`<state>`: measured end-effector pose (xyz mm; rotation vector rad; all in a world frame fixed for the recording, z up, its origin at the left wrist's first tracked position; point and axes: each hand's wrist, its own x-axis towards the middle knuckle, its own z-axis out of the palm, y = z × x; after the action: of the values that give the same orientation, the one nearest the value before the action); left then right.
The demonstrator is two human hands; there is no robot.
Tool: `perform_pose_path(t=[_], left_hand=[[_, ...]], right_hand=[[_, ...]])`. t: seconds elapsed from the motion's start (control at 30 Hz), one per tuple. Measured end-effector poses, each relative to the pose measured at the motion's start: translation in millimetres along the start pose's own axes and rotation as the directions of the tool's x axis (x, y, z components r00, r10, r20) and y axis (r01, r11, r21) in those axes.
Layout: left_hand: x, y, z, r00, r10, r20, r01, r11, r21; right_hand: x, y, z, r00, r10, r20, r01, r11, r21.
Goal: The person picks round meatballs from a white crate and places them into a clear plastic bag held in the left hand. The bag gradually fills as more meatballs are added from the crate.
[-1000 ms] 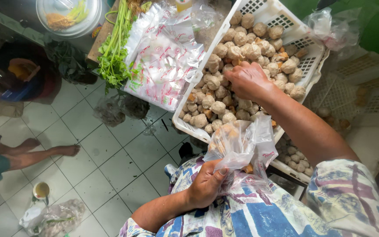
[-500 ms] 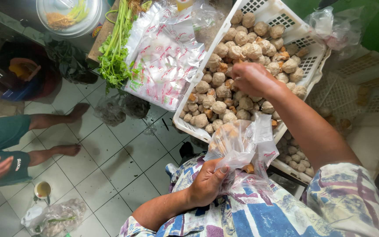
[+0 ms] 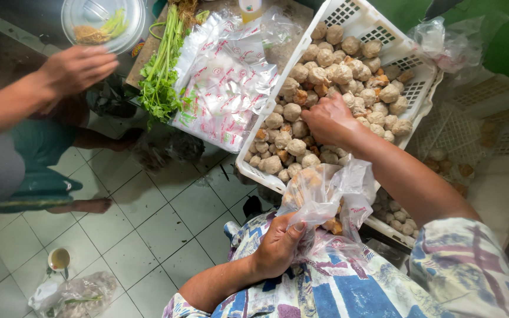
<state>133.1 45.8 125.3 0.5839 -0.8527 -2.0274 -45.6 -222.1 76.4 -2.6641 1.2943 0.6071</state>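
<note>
So the left hand (image 3: pixel 278 246) is clamped around the gathered side of a clear plastic bag (image 3: pixel 325 194), held against the lap just below the near edge of a white slotted basket (image 3: pixel 407 88). The bag stands roughly upright, mouth open and pointing up toward the basket, with a few brownish balls already inside. The right hand (image 3: pixel 328 118) is down in the pile of beige meatballs (image 3: pixel 325 59), fingers curled on them, but I can't tell if it's actually got one.

Left of the basket there's a stack of printed plastic pouches (image 3: pixel 228 82), then a bunch of green celery (image 3: pixel 160 70) and a clear lidded bowl (image 3: pixel 104 23). Another person's hand (image 3: pixel 75 68) reaches in near that bowl, well away from the basket.
</note>
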Motion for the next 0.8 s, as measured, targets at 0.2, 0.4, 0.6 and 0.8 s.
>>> perform_pose_path(t=[0.2, 0.4, 0.6, 0.8], left_hand=[[6.6, -1.9, 4.5, 0.998, 0.012, -0.054, -0.022, 0.981, -0.19], [22.2, 3.3, 8.7, 0.933, 0.045, -0.357, -0.194, 0.898, -0.394], [22.7, 7.3, 9.8, 0.921, 0.017, -0.389, -0.199, 0.878, -0.434], [15.9, 14.9, 15.2, 0.937, 0.038, -0.346, -0.185, 0.897, -0.402]], right_hand=[[-50.7, 44.9, -35.4, 0.961, 0.253, -0.106, -0.028, 0.477, 0.879], [-151.5, 29.4, -73.8, 0.823, -0.178, -0.539, 0.556, 0.065, 0.828], [-171.6, -10.4, -61.7, 0.764, -0.346, -0.545, 0.645, 0.373, 0.667], [-57.2, 43.4, -30.7, 0.823, 0.062, -0.565, 0.221, 0.881, 0.418]])
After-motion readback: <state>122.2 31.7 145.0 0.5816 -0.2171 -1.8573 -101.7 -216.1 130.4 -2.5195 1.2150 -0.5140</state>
